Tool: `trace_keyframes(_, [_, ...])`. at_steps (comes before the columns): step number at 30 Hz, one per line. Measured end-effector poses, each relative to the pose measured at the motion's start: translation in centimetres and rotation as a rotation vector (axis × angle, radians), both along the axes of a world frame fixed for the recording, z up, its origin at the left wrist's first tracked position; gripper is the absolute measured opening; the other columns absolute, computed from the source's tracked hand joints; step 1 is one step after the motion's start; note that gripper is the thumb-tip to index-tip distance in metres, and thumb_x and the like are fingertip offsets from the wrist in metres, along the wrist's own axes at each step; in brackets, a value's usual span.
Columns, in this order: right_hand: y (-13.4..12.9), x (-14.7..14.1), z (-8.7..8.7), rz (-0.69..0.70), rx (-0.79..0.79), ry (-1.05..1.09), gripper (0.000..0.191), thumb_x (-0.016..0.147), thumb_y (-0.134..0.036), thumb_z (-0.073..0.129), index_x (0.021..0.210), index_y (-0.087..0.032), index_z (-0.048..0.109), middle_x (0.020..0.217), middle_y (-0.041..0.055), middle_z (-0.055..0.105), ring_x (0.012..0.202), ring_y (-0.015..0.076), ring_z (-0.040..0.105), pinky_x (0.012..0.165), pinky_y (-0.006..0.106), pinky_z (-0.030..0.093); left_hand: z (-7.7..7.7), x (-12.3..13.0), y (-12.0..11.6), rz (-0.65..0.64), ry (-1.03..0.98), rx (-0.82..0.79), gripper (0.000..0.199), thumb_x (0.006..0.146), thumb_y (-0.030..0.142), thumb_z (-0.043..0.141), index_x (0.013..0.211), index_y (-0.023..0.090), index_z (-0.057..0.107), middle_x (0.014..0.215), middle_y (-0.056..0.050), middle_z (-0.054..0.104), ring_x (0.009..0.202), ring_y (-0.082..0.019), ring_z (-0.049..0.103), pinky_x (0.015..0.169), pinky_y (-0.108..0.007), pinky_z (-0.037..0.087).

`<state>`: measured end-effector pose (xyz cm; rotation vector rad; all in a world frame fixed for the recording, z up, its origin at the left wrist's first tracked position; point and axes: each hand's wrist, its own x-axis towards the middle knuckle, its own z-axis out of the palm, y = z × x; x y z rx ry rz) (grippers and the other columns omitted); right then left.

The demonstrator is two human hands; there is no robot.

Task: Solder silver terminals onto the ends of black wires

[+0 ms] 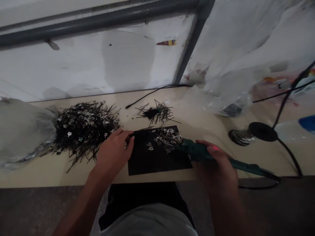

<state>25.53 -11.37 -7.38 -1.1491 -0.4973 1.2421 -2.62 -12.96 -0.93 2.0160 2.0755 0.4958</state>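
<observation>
My right hand is wrapped round a dark green corded tool, probably a soldering iron, whose front end points left over a black mat. Small silvery metal pieces lie heaped on the mat by the tool's front end, and a couple of loose ones lie to their left. At the mat's left edge is my left hand, its fingers curled and thumb near the index finger; what they hold, if anything, is too dark to tell. Left of it spreads a large pile of black wires with metal tabs.
A smaller bunch of black wires lies behind the mat, near a thin black cable. A spool of solder wire stands right. Plastic bags sit at the left and back right. A white wall borders the table.
</observation>
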Motion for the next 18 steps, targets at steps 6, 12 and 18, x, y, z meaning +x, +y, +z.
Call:
trace_keyframes(6, [0.3, -0.2, 0.5, -0.04, -0.017, 0.01, 0.033, 0.063, -0.043, 0.089, 0.084, -0.018, 0.084, 0.082, 0.0054, 0.074, 0.078, 0.0182, 0.069, 0.072, 0.031, 0.058, 0.4, 1.3, 4.8, -0.034, 0.094, -0.17, 0.024, 0.103, 0.027, 0.061, 0.111, 0.026, 0.084, 0.105, -0.005, 0.078, 0.093, -0.025, 0.073, 0.072, -0.03, 0.051])
trace_keyframes(12, [0.6, -0.3, 0.9, -0.062, -0.042, 0.017, 0.031, 0.06, -0.043, 0.089, 0.081, -0.021, 0.084, 0.089, 0.0045, 0.078, 0.081, 0.0183, 0.07, 0.07, 0.03, 0.057, 0.6, 1.6, 7.5, -0.07, 0.1, -0.28, 0.017, 0.099, 0.025, 0.067, 0.1, 0.022, 0.083, 0.102, -0.007, 0.079, 0.093, -0.026, 0.073, 0.072, -0.03, 0.051])
trace_keyframes(18, [0.7, 0.0, 0.8, -0.036, -0.033, 0.023, 0.028, 0.063, -0.044, 0.088, 0.081, -0.022, 0.083, 0.087, 0.0044, 0.078, 0.082, 0.0206, 0.071, 0.072, 0.034, 0.057, 1.1, 1.4, 8.3, -0.162, 0.106, -0.399, 0.022, 0.102, 0.025, 0.061, 0.095, 0.018, 0.08, 0.096, -0.01, 0.08, 0.085, -0.025, 0.073, 0.071, -0.03, 0.05])
